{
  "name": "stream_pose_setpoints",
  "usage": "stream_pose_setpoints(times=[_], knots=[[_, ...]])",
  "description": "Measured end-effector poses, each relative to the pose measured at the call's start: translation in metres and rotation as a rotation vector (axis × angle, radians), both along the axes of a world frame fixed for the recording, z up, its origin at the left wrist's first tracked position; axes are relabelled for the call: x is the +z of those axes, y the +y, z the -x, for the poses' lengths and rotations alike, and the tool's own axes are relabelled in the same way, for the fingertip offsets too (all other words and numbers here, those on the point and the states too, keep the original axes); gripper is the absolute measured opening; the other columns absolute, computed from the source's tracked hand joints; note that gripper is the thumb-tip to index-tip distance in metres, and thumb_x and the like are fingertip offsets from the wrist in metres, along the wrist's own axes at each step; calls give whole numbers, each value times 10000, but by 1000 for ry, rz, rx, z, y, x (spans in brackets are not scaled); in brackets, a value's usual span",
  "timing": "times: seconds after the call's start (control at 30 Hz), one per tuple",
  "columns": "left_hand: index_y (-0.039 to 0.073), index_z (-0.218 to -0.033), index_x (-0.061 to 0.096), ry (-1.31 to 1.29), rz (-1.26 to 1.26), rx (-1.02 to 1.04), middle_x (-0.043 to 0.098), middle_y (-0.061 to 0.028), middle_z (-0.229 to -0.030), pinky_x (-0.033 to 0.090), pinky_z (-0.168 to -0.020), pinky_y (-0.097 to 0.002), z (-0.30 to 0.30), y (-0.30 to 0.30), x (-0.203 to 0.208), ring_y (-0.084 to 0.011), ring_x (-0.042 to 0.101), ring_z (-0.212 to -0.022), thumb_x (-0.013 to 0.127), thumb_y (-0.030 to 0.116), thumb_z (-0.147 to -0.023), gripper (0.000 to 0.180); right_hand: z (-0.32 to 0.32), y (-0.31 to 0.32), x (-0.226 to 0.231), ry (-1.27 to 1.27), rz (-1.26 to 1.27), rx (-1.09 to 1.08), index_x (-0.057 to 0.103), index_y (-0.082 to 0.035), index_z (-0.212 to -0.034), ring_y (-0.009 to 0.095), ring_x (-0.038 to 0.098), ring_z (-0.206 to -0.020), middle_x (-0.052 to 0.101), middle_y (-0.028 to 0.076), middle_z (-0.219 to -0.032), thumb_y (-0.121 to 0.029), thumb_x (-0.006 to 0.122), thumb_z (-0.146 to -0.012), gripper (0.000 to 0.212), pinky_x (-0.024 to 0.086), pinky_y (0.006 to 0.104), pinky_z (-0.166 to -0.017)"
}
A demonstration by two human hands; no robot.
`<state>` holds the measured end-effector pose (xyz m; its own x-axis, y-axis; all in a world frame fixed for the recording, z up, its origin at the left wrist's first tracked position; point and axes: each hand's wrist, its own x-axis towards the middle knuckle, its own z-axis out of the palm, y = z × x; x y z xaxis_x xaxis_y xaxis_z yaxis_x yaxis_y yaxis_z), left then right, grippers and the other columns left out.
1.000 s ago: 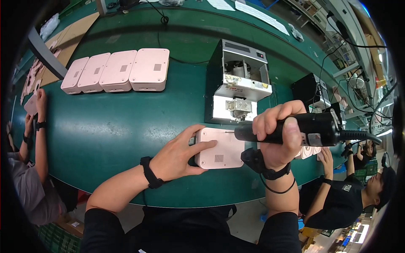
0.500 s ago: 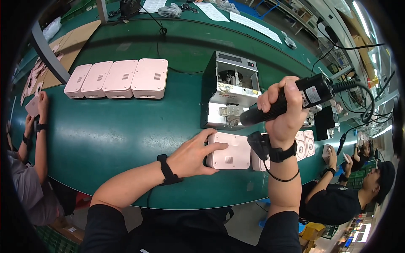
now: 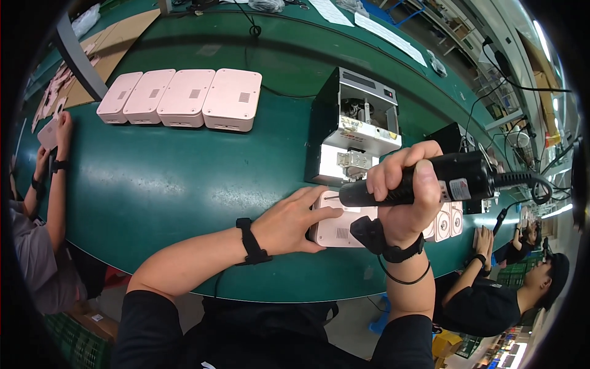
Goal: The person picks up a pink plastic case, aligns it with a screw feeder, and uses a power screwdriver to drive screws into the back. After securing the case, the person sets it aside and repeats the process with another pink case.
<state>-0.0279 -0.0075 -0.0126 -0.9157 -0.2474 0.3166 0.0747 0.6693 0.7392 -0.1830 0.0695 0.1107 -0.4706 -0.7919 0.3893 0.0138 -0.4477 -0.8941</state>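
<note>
My left hand [image 3: 284, 222] is closed around the left side of a pale pink plastic box [image 3: 339, 235], its fingers spanning from the far edge to the near edge. The box lies flat on the green bench, with a slotted grille on its top. In my right fist is a black corded electric screwdriver [image 3: 452, 174], held nearly level. Its thin bit points left, over the box's far left corner. Whether the bit touches a screw there I cannot tell. My right hand [image 3: 409, 187] and wrist hide the box's right part. Both my wrists wear black straps.
Behind the box stands a screw feeder machine [image 3: 362, 111]. Several similar pink boxes [image 3: 232, 101] form a row at the far left; others with round openings [image 3: 444, 222] lie right. A grey post [image 3: 80, 58] rises at left. People work on both sides.
My right hand has brought the screwdriver lower and leftward, its bit now over the box's far left corner. My left hand keeps its hold on the box. The view has shifted slightly.
</note>
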Motion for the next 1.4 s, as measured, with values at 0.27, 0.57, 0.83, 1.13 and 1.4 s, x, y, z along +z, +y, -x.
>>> stream_pose_setpoints(times=[0.27, 0.57, 0.83, 1.13, 1.4], knots=[[185, -1317, 621, -10, -20, -14, 436, -184, -1454, 453, -1066, -464, -3, -2, -6, -401, 459, -1320, 878, 244, -654, 714, -12, -3, -5, 29, 31, 65, 440, -73, -1000, 153, 462, -500, 497, 68, -673, -302, 586, -939, 278, 438, 326, -533], [197, -1310, 630, 37, -32, 8, 453, -179, -1434, 457, -1056, -466, -2, 1, -6, -398, 472, -1309, 876, 243, -661, 696, -17, 0, -2, 126, 16, 107, 448, -72, -1006, 160, 485, -506, 493, 58, -659, -316, 603, -930, 299, 440, 327, -531], [219, -1326, 620, -50, -29, 44, 454, -208, -1403, 481, -1030, -465, -30, -16, 8, -398, 493, -1284, 880, 251, -662, 714, 18, 4, 30, 106, 182, -109, 485, -62, -1036, 165, 472, -501, 496, 59, -667, -280, 548, -964, 238, 437, 332, -540], [248, -1398, 564, -32, 1, 96, 462, -179, -1372, 491, -1020, -448, -35, -28, 5, -386, 518, -1243, 871, 180, -649, 813, 34, -4, 22, 64, -9, -180, 506, -52, -1021, 161, 472, -516, 487, 54, -671, -303, 498, -994, 253, 434, 328, -567], [257, -1428, 531, -90, -7, 56, 477, -164, -1336, 512, -995, -430, -34, -33, 2, -371, 545, -1203, 878, 167, -625, 879, 9, 55, 10, 36, 25, -99, 475, -54, -1047, 157, 465, -506, 468, 49, -661, -326, 493, -984, 280, 443, 329, -556]])
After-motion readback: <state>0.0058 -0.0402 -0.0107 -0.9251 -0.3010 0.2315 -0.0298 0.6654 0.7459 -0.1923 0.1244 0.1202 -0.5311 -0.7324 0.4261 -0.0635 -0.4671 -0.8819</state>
